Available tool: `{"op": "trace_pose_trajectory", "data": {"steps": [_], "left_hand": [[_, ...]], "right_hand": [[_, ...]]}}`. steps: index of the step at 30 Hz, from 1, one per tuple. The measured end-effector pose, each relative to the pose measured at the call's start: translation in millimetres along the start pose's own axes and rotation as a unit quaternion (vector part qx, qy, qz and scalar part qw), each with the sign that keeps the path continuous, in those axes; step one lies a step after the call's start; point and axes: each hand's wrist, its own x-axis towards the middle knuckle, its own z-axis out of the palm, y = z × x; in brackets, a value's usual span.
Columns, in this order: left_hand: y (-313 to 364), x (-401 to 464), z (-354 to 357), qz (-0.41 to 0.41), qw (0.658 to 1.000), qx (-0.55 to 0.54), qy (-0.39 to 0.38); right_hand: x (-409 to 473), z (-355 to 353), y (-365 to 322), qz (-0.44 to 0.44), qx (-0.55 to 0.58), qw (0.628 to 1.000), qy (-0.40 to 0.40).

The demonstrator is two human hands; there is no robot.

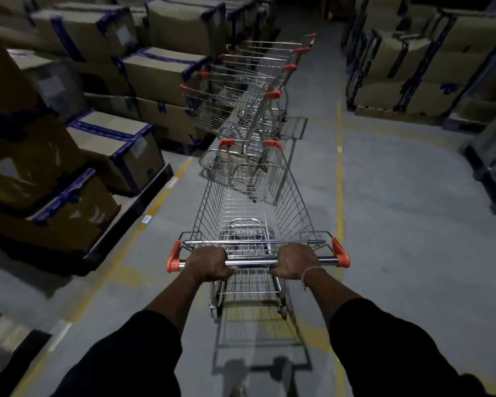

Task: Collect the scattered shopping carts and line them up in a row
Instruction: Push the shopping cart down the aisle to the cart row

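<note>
Cardboard boxes [112,144] on pallets crowd my left edge, overhanging the yellow line [155,202]. I hold the cart [255,202]: left hand [209,263] and right hand [294,260] both curled round its handle bar [252,263]. Its nose sits just behind the nested row of carts [249,90], which angles leftward. Risk, in my judgement: an off-line push jams instead of nesting, or clips the boxes. Open floor [398,210] lies right.

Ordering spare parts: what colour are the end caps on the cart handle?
Orange-red end caps, on the cart handle; clearest in the head view.
</note>
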Motion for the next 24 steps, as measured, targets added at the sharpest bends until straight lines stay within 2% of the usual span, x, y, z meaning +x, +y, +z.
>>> {"op": "trace_pose_trajectory", "data": {"steps": [12, 24], "left_hand": [[-56, 120, -32, -0.064, 0.998, -0.013, -0.008], [-68, 243, -62, -0.192, 0.981, -0.037, -0.008]], "right_hand": [[153, -57, 27, -0.054, -0.026, 0.998, -0.015], [313, -112, 87, -0.173, -0.058, 0.983, 0.003]]}}
